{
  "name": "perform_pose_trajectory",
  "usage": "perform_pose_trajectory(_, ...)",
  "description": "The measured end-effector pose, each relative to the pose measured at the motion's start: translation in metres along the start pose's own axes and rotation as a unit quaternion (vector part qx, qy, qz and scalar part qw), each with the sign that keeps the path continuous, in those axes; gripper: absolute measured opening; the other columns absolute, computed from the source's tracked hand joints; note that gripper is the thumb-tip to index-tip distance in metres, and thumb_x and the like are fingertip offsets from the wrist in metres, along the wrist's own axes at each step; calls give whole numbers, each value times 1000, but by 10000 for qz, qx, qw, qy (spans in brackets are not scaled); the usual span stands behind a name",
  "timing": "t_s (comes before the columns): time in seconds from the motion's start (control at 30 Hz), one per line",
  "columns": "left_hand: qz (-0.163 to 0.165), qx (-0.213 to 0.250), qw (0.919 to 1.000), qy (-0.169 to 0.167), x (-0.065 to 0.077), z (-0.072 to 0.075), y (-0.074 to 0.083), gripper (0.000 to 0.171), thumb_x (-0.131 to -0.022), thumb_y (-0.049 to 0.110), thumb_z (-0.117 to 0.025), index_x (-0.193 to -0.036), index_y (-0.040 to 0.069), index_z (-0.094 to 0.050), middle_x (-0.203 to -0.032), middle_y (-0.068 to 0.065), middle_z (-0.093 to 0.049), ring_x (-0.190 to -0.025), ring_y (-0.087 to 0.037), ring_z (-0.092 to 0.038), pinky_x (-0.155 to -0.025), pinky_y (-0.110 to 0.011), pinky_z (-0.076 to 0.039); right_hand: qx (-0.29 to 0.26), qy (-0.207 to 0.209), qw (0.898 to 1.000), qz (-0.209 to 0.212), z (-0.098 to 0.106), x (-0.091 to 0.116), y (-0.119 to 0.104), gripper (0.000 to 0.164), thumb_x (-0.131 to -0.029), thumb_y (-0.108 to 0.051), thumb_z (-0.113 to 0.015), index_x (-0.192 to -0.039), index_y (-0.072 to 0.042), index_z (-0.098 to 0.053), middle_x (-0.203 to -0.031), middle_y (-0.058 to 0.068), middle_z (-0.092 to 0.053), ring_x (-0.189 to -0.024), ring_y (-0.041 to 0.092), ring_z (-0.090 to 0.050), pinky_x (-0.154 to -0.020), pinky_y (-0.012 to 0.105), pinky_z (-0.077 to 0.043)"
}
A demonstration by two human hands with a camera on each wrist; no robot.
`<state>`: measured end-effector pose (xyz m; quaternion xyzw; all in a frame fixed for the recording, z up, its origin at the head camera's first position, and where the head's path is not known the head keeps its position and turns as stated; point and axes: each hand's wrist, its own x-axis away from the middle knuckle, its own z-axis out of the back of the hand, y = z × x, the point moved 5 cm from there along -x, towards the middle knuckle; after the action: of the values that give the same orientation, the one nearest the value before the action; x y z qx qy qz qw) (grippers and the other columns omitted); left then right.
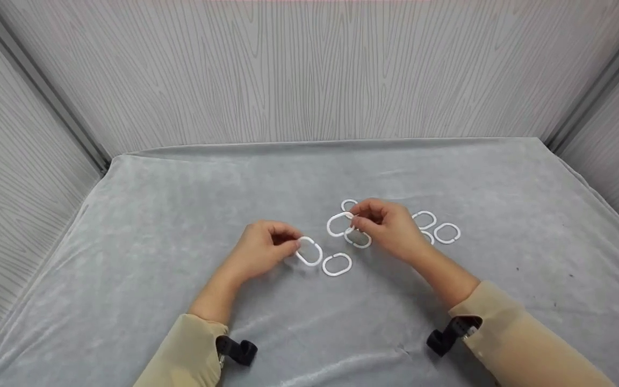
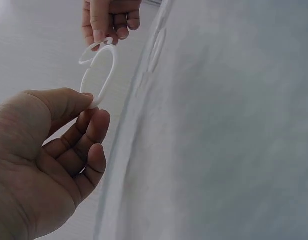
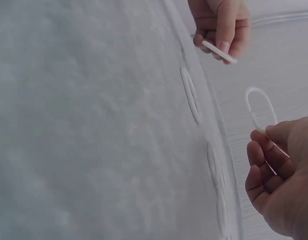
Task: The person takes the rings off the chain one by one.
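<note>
My left hand (image 1: 265,248) pinches a white oval ring (image 1: 320,255) between thumb and forefinger. This ring has a small gap in its side, seen also in the left wrist view as a white loop (image 2: 113,65). To the right and a bit farther off, my right hand (image 1: 390,226) pinches a second white oval ring (image 1: 331,223) the same way. Both held rings are up off the cloth and apart from each other. A loose ring (image 1: 337,265) lies on the cloth just right of the left hand's ring, and another ring (image 1: 363,246) lies beneath the right hand's one.
More white rings lie about the right hand: one ring (image 1: 347,202) behind its fingertips, and several to its right, the outermost ring (image 1: 447,233) among them. A grey cloth (image 1: 180,215) covers the table. Wood-grain panels (image 1: 309,70) stand behind and at both sides.
</note>
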<state>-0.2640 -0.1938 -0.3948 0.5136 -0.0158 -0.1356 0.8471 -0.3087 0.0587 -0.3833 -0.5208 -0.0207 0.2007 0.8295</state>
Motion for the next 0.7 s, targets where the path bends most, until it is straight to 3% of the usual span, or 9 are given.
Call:
perform_pose_trajectory(0.2,250,-186,9995,-11,-9,17,-4,14,-94,6,-74,-104,-1,-81,-92,-4,-77,-82,-13,-64,-78,-28,-52,541,-330,9979,-136,-12,-18,-3,18,-98,-7,-73,-113,2,-76,-95,3,-77,-87,13,-67,-74,21,-50)
perform_pose_trajectory(0.37,422,-298,9987,-33,-19,23,-13,14,-95,6,-74,-106,-1,-81,-94,-4,-76,-85,-14,-65,-80,-28,-53,862,-574,9946,-16,-21,-29,-2,16,-97,-7,-72,-111,0,-78,-93,2,-76,-87,16,-65,-75,26,-50)
perform_pose_trajectory(0.7,653,-349,9973,-2,-27,31,-29,14,-95,6,-75,-107,0,-80,-96,-6,-76,-88,-18,-65,-79,-27,-52,1359,-630,9882,311,-29,-39,5,13,-94,-4,-73,-104,-4,-80,-90,2,-76,-82,12,-63,-78,30,-50)
